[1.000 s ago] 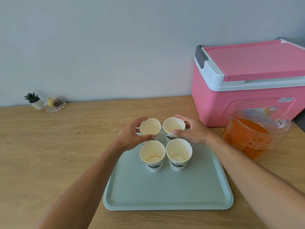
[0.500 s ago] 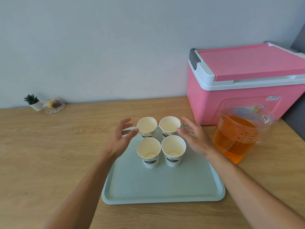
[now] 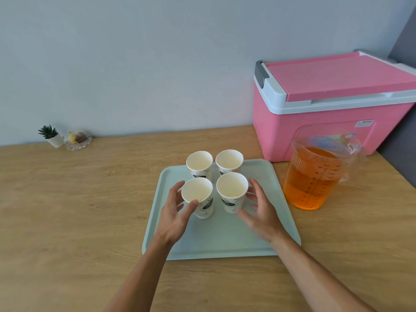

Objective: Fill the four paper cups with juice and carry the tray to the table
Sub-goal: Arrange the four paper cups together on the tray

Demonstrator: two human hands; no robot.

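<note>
White cups (image 3: pixel 231 192) with dark prints; pale blue-green tray (image 3: pixel 225 239); orange juice in a clear jug (image 3: pixel 315 176); pink cooler (image 3: pixel 333 113), white rim; light wood-grain desk (image 3: pixel 78 210).

Both grips have drawn back from the far pair of cups to the near pair. The left grip (image 3: pixel 177 212) now holds the near-left cup (image 3: pixel 197 190), which has tipped leftward. The right grip (image 3: pixel 261 210), fingers spread, is at the side of the near-right cup (image 3: pixel 231 188).

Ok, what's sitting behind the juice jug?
The pink cooler stands right behind the jug, lid closed. The jug and its juice cover part of the cooler's lower front.
</note>
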